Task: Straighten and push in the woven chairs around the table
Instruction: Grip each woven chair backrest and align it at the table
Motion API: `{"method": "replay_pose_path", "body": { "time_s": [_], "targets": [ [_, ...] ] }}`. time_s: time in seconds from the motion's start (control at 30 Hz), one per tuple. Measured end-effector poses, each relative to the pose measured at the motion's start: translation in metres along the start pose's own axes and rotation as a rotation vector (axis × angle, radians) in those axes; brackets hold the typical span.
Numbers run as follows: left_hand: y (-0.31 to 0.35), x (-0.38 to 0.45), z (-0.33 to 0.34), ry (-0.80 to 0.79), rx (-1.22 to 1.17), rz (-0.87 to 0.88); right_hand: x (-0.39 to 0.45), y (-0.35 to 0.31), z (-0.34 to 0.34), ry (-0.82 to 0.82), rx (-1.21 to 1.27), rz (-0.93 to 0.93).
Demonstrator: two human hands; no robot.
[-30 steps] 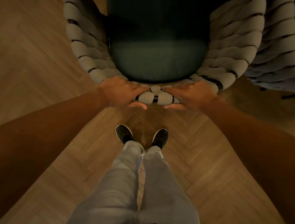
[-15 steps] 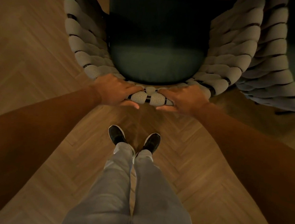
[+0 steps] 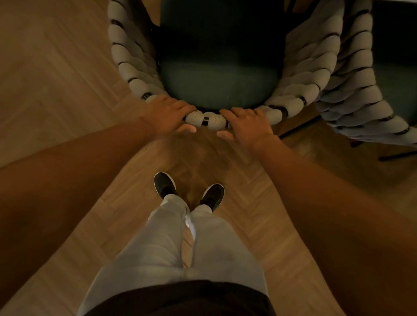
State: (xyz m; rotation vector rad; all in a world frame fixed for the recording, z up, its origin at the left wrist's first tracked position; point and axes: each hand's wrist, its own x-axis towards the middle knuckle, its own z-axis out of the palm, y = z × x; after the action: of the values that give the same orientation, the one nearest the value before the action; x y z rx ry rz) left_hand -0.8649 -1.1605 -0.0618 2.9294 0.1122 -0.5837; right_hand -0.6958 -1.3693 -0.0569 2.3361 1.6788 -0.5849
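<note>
Woven rope wraps the chair [image 3: 217, 58], which stands on the herringbone floor [image 3: 47, 70] with its dark seat half under the surface's edge. Left hand [image 3: 167, 116] and right hand [image 3: 246, 124] each curl a grip over the top back rail, thumbs underneath. Padded rope likely gives slightly; the rigid frame beneath should push evenly from here.

Light is dim and warm throughout, with an amber cast over the wooden floor [image 3: 46, 75]. The brightest patches fall on my pale trousers [image 3: 170, 249] and on the woven chair [image 3: 309, 73] at its rear rim. The seat cushion [image 3: 218, 88] is lit only along its near edge and sinks to near black further up. My forearms are heavily underexposed and soft toward the lower corners. A diffuse shadow lies on the floor ahead of my shoes [image 3: 165, 185]. Wide-angle distortion bends the floorboards at the edges. No glare; fine detail is smeared overall.
</note>
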Motion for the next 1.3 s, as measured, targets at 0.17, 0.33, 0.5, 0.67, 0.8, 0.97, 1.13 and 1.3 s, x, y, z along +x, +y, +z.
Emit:
{"method": "replay_pose_path", "body": {
  "time_s": [0.17, 0.33, 0.5, 0.67, 0.8, 0.97, 1.13, 1.3],
  "targets": [
    [0.026, -0.025, -0.01, -0.074, -0.089, -0.161, -0.026, -0.016, -0.02, -0.113, 0.009, 0.06],
    [0.041, -0.063, -0.028, -0.055, -0.169, -0.189, -0.047, -0.027, -0.041, -0.132, 0.074, 0.015],
    [0.049, -0.11, -0.03, -0.036, -0.335, -0.338, -0.046, -0.063, -0.054, -0.1, 0.056, -0.061],
    [0.035, -0.163, -0.017, -0.031, -0.446, -0.445, -0.034, -0.113, -0.074, -0.066, 0.13, -0.156],
    [0.004, -0.205, -0.007, -0.023, -0.494, -0.524, -0.013, -0.162, -0.093, -0.094, 0.117, -0.204],
    [-0.058, -0.257, 0.0, 0.013, -0.516, -0.584, 0.037, -0.233, -0.112, -0.171, 0.118, -0.212],
    [-0.134, -0.303, 0.007, 0.023, -0.517, -0.608, 0.086, -0.308, -0.127, -0.202, 0.112, -0.21],
    [-0.204, -0.329, 0.009, 0.028, -0.534, -0.633, 0.139, -0.363, -0.145, -0.209, 0.065, -0.208]
  ]
}}
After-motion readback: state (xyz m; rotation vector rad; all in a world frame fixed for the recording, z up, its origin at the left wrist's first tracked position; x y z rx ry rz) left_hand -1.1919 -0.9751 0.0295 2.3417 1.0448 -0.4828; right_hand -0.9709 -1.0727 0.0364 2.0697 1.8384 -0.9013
